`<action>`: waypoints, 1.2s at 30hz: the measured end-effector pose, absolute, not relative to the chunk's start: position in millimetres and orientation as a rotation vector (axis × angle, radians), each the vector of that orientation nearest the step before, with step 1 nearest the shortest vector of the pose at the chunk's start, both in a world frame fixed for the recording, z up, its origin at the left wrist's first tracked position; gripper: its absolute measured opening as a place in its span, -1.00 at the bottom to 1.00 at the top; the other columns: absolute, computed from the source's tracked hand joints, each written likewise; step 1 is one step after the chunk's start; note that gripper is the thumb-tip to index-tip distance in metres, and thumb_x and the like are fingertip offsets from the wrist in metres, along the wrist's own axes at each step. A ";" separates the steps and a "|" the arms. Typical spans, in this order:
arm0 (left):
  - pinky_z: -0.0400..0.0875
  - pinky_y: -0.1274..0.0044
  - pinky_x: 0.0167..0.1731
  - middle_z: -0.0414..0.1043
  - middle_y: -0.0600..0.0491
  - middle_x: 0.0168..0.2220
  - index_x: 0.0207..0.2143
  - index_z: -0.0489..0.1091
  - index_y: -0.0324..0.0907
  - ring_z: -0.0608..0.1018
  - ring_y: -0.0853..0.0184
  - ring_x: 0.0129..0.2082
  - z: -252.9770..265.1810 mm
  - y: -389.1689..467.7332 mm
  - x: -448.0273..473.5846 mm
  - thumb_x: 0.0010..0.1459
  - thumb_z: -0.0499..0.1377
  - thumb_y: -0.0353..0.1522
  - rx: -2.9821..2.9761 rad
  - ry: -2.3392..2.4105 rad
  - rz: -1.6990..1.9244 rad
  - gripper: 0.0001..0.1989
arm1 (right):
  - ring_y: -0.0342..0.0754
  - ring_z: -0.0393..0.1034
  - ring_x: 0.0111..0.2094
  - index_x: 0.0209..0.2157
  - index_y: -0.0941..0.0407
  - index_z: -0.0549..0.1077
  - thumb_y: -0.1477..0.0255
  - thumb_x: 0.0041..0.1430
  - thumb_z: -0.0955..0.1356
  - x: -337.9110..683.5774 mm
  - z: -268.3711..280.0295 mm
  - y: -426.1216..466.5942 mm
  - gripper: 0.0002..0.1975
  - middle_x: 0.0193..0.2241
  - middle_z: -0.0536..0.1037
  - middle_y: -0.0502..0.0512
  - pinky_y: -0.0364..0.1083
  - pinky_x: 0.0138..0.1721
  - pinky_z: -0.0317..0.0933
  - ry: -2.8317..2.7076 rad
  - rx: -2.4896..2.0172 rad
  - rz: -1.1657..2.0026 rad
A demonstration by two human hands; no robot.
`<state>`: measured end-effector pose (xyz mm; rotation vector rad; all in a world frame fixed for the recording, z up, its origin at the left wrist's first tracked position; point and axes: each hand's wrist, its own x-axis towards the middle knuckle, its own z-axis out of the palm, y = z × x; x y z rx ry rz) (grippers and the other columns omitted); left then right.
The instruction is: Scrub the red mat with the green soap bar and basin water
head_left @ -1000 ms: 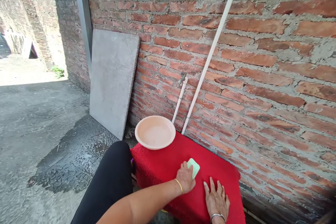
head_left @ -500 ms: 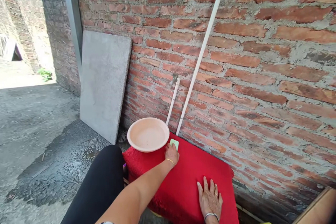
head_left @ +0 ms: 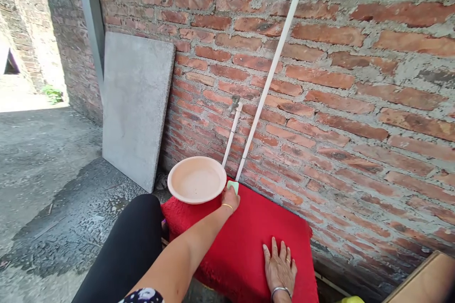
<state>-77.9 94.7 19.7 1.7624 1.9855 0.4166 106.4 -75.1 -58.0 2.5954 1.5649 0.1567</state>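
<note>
My left hand (head_left: 232, 200) reaches to the back of the red cloth-covered table (head_left: 249, 227), its fingers closed on a small pale green block (head_left: 233, 186) with rounded corners. The kind of block is not clear. Just left of that hand, a shallow pale peach basin (head_left: 196, 182) rests at the table's back left corner. There is little in it but a few tiny specks. Palm down on the red cloth, nearer to me, lies my right hand (head_left: 280, 267), fingers spread and holding nothing.
A brick wall (head_left: 320, 80) rises behind the table, with a tap (head_left: 235, 102) on a short white pipe and a long white pipe (head_left: 272, 75). A grey slab (head_left: 137, 104) leans left on wet concrete floor. Cardboard (head_left: 423, 279) is at lower right.
My left hand has slid the pale green block slightly farther back along the cloth. The whole view has shifted a little. My right hand stays flat on the cloth.
</note>
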 end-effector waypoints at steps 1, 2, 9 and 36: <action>0.27 0.31 0.06 0.12 -0.32 0.20 0.24 0.10 -0.34 0.27 -0.02 0.17 18.9 97.7 -80.6 0.27 -0.01 -0.34 1.748 2.013 0.414 -0.48 | 0.17 -0.03 0.35 0.34 -0.03 0.09 -0.01 0.32 0.11 106.5 -58.8 -75.1 -0.34 0.36 0.08 0.21 0.20 0.28 -0.11 1.565 2.594 0.165; 0.28 0.31 0.04 0.10 -0.33 0.21 0.26 0.07 -0.34 0.25 -0.03 0.18 17.7 97.8 -78.4 0.25 0.02 -0.35 1.743 2.023 0.407 -0.45 | 0.17 -0.02 0.35 0.34 -0.03 0.09 -0.01 0.32 0.11 106.7 -59.5 -75.2 -0.34 0.36 0.08 0.21 0.20 0.28 -0.10 1.565 2.590 0.177; 0.32 0.31 0.05 0.25 -0.11 0.18 0.12 0.34 -0.05 0.35 0.06 0.12 14.2 50.4 8.5 -0.05 0.31 -0.23 1.932 1.637 0.351 -0.38 | 0.15 -0.02 0.35 0.34 -0.05 0.11 -0.04 0.31 0.09 111.6 -61.7 -75.5 -0.34 0.35 0.11 0.15 0.18 0.28 -0.10 1.566 2.548 0.228; 0.23 0.28 0.11 0.18 -0.21 0.20 0.28 0.14 -0.16 0.32 0.03 0.14 13.3 67.2 -63.1 0.20 0.04 -0.17 1.910 1.772 0.379 -0.39 | 0.19 0.03 0.33 0.32 -0.03 0.16 -0.02 0.31 0.11 110.2 -63.5 -76.1 -0.35 0.33 0.15 0.22 0.23 0.26 -0.08 1.612 2.620 0.197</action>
